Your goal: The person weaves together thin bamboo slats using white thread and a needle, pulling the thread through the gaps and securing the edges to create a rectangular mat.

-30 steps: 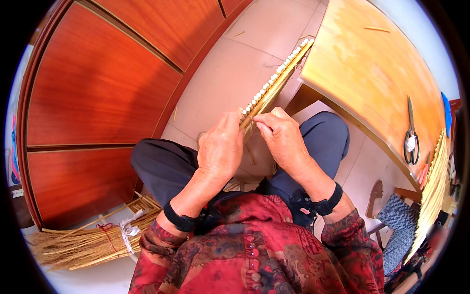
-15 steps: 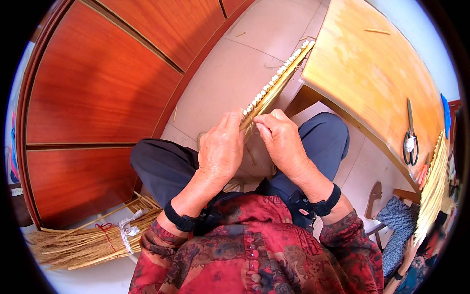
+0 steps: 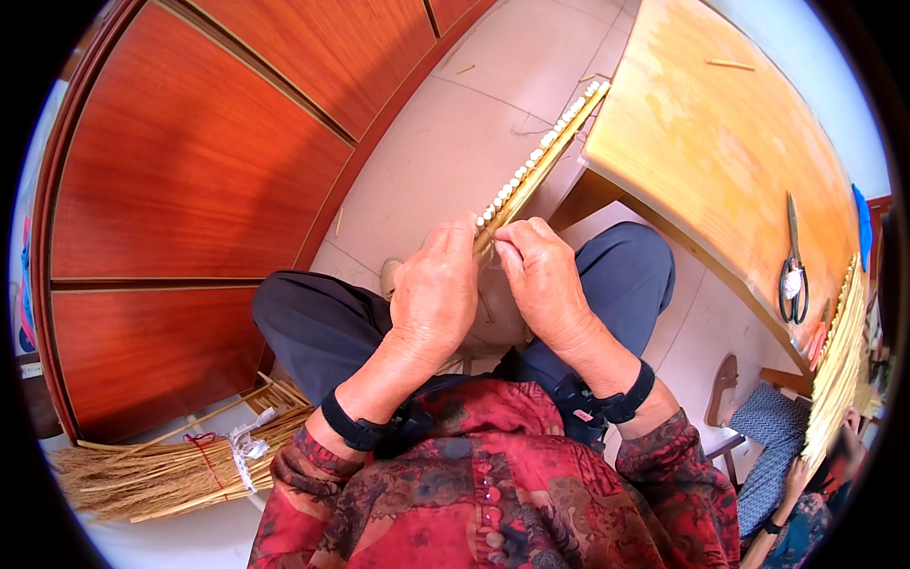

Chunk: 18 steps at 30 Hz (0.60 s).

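Note:
A long row of pale plant stalks [image 3: 544,169], bound side by side with white cut ends showing, runs from my hands to the table corner. My left hand [image 3: 434,289] is closed around its near end, with fingertips at the cut ends. Just to the right, my right hand [image 3: 547,284] is closed in a pinch against the row's right side. Whatever lies between that thumb and finger is too small or hidden to name. Both hands are above my knees, a small gap apart.
A wooden table [image 3: 701,142] stands right, with black-handled scissors [image 3: 794,270] and a loose stalk piece [image 3: 730,64]. Red-brown cabinets [image 3: 180,180] line the left. A tied bundle of brushy stalks [image 3: 161,469] lies lower left. Another person's hand [image 3: 801,479] touches a second stalk row [image 3: 834,365].
My hands and the near end of the stalk row have shifted slightly right. Both hands keep their grip. At lower right the other person's hand has moved up to the second row.

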Motion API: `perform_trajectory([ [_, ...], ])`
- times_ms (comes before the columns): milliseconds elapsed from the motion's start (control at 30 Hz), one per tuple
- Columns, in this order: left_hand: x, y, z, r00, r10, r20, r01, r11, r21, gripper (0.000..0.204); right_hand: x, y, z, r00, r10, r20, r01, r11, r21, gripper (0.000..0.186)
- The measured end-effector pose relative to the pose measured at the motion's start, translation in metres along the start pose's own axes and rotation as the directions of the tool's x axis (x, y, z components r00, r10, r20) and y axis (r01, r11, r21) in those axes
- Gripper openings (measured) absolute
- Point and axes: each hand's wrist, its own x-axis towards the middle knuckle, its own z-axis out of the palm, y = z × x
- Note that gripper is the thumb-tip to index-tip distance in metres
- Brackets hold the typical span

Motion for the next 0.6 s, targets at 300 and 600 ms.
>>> perform_trajectory([
  [300, -0.002, -0.006, -0.003, 1.0, -0.007, -0.01, 0.007, 1.0, -0.026, 0.043, 0.008, 0.001, 0.004, 0.999, -0.044, 0.012, 0.044, 0.999, 0.017, 0.008],
  [600, -0.003, -0.014, -0.004, 1.0, -0.001, -0.031, -0.001, 0.998, -0.067, 0.041, 0.014, 0.002, 0.009, 0.998, -0.052, 0.047, 0.052, 0.999, -0.005, 0.008],
])
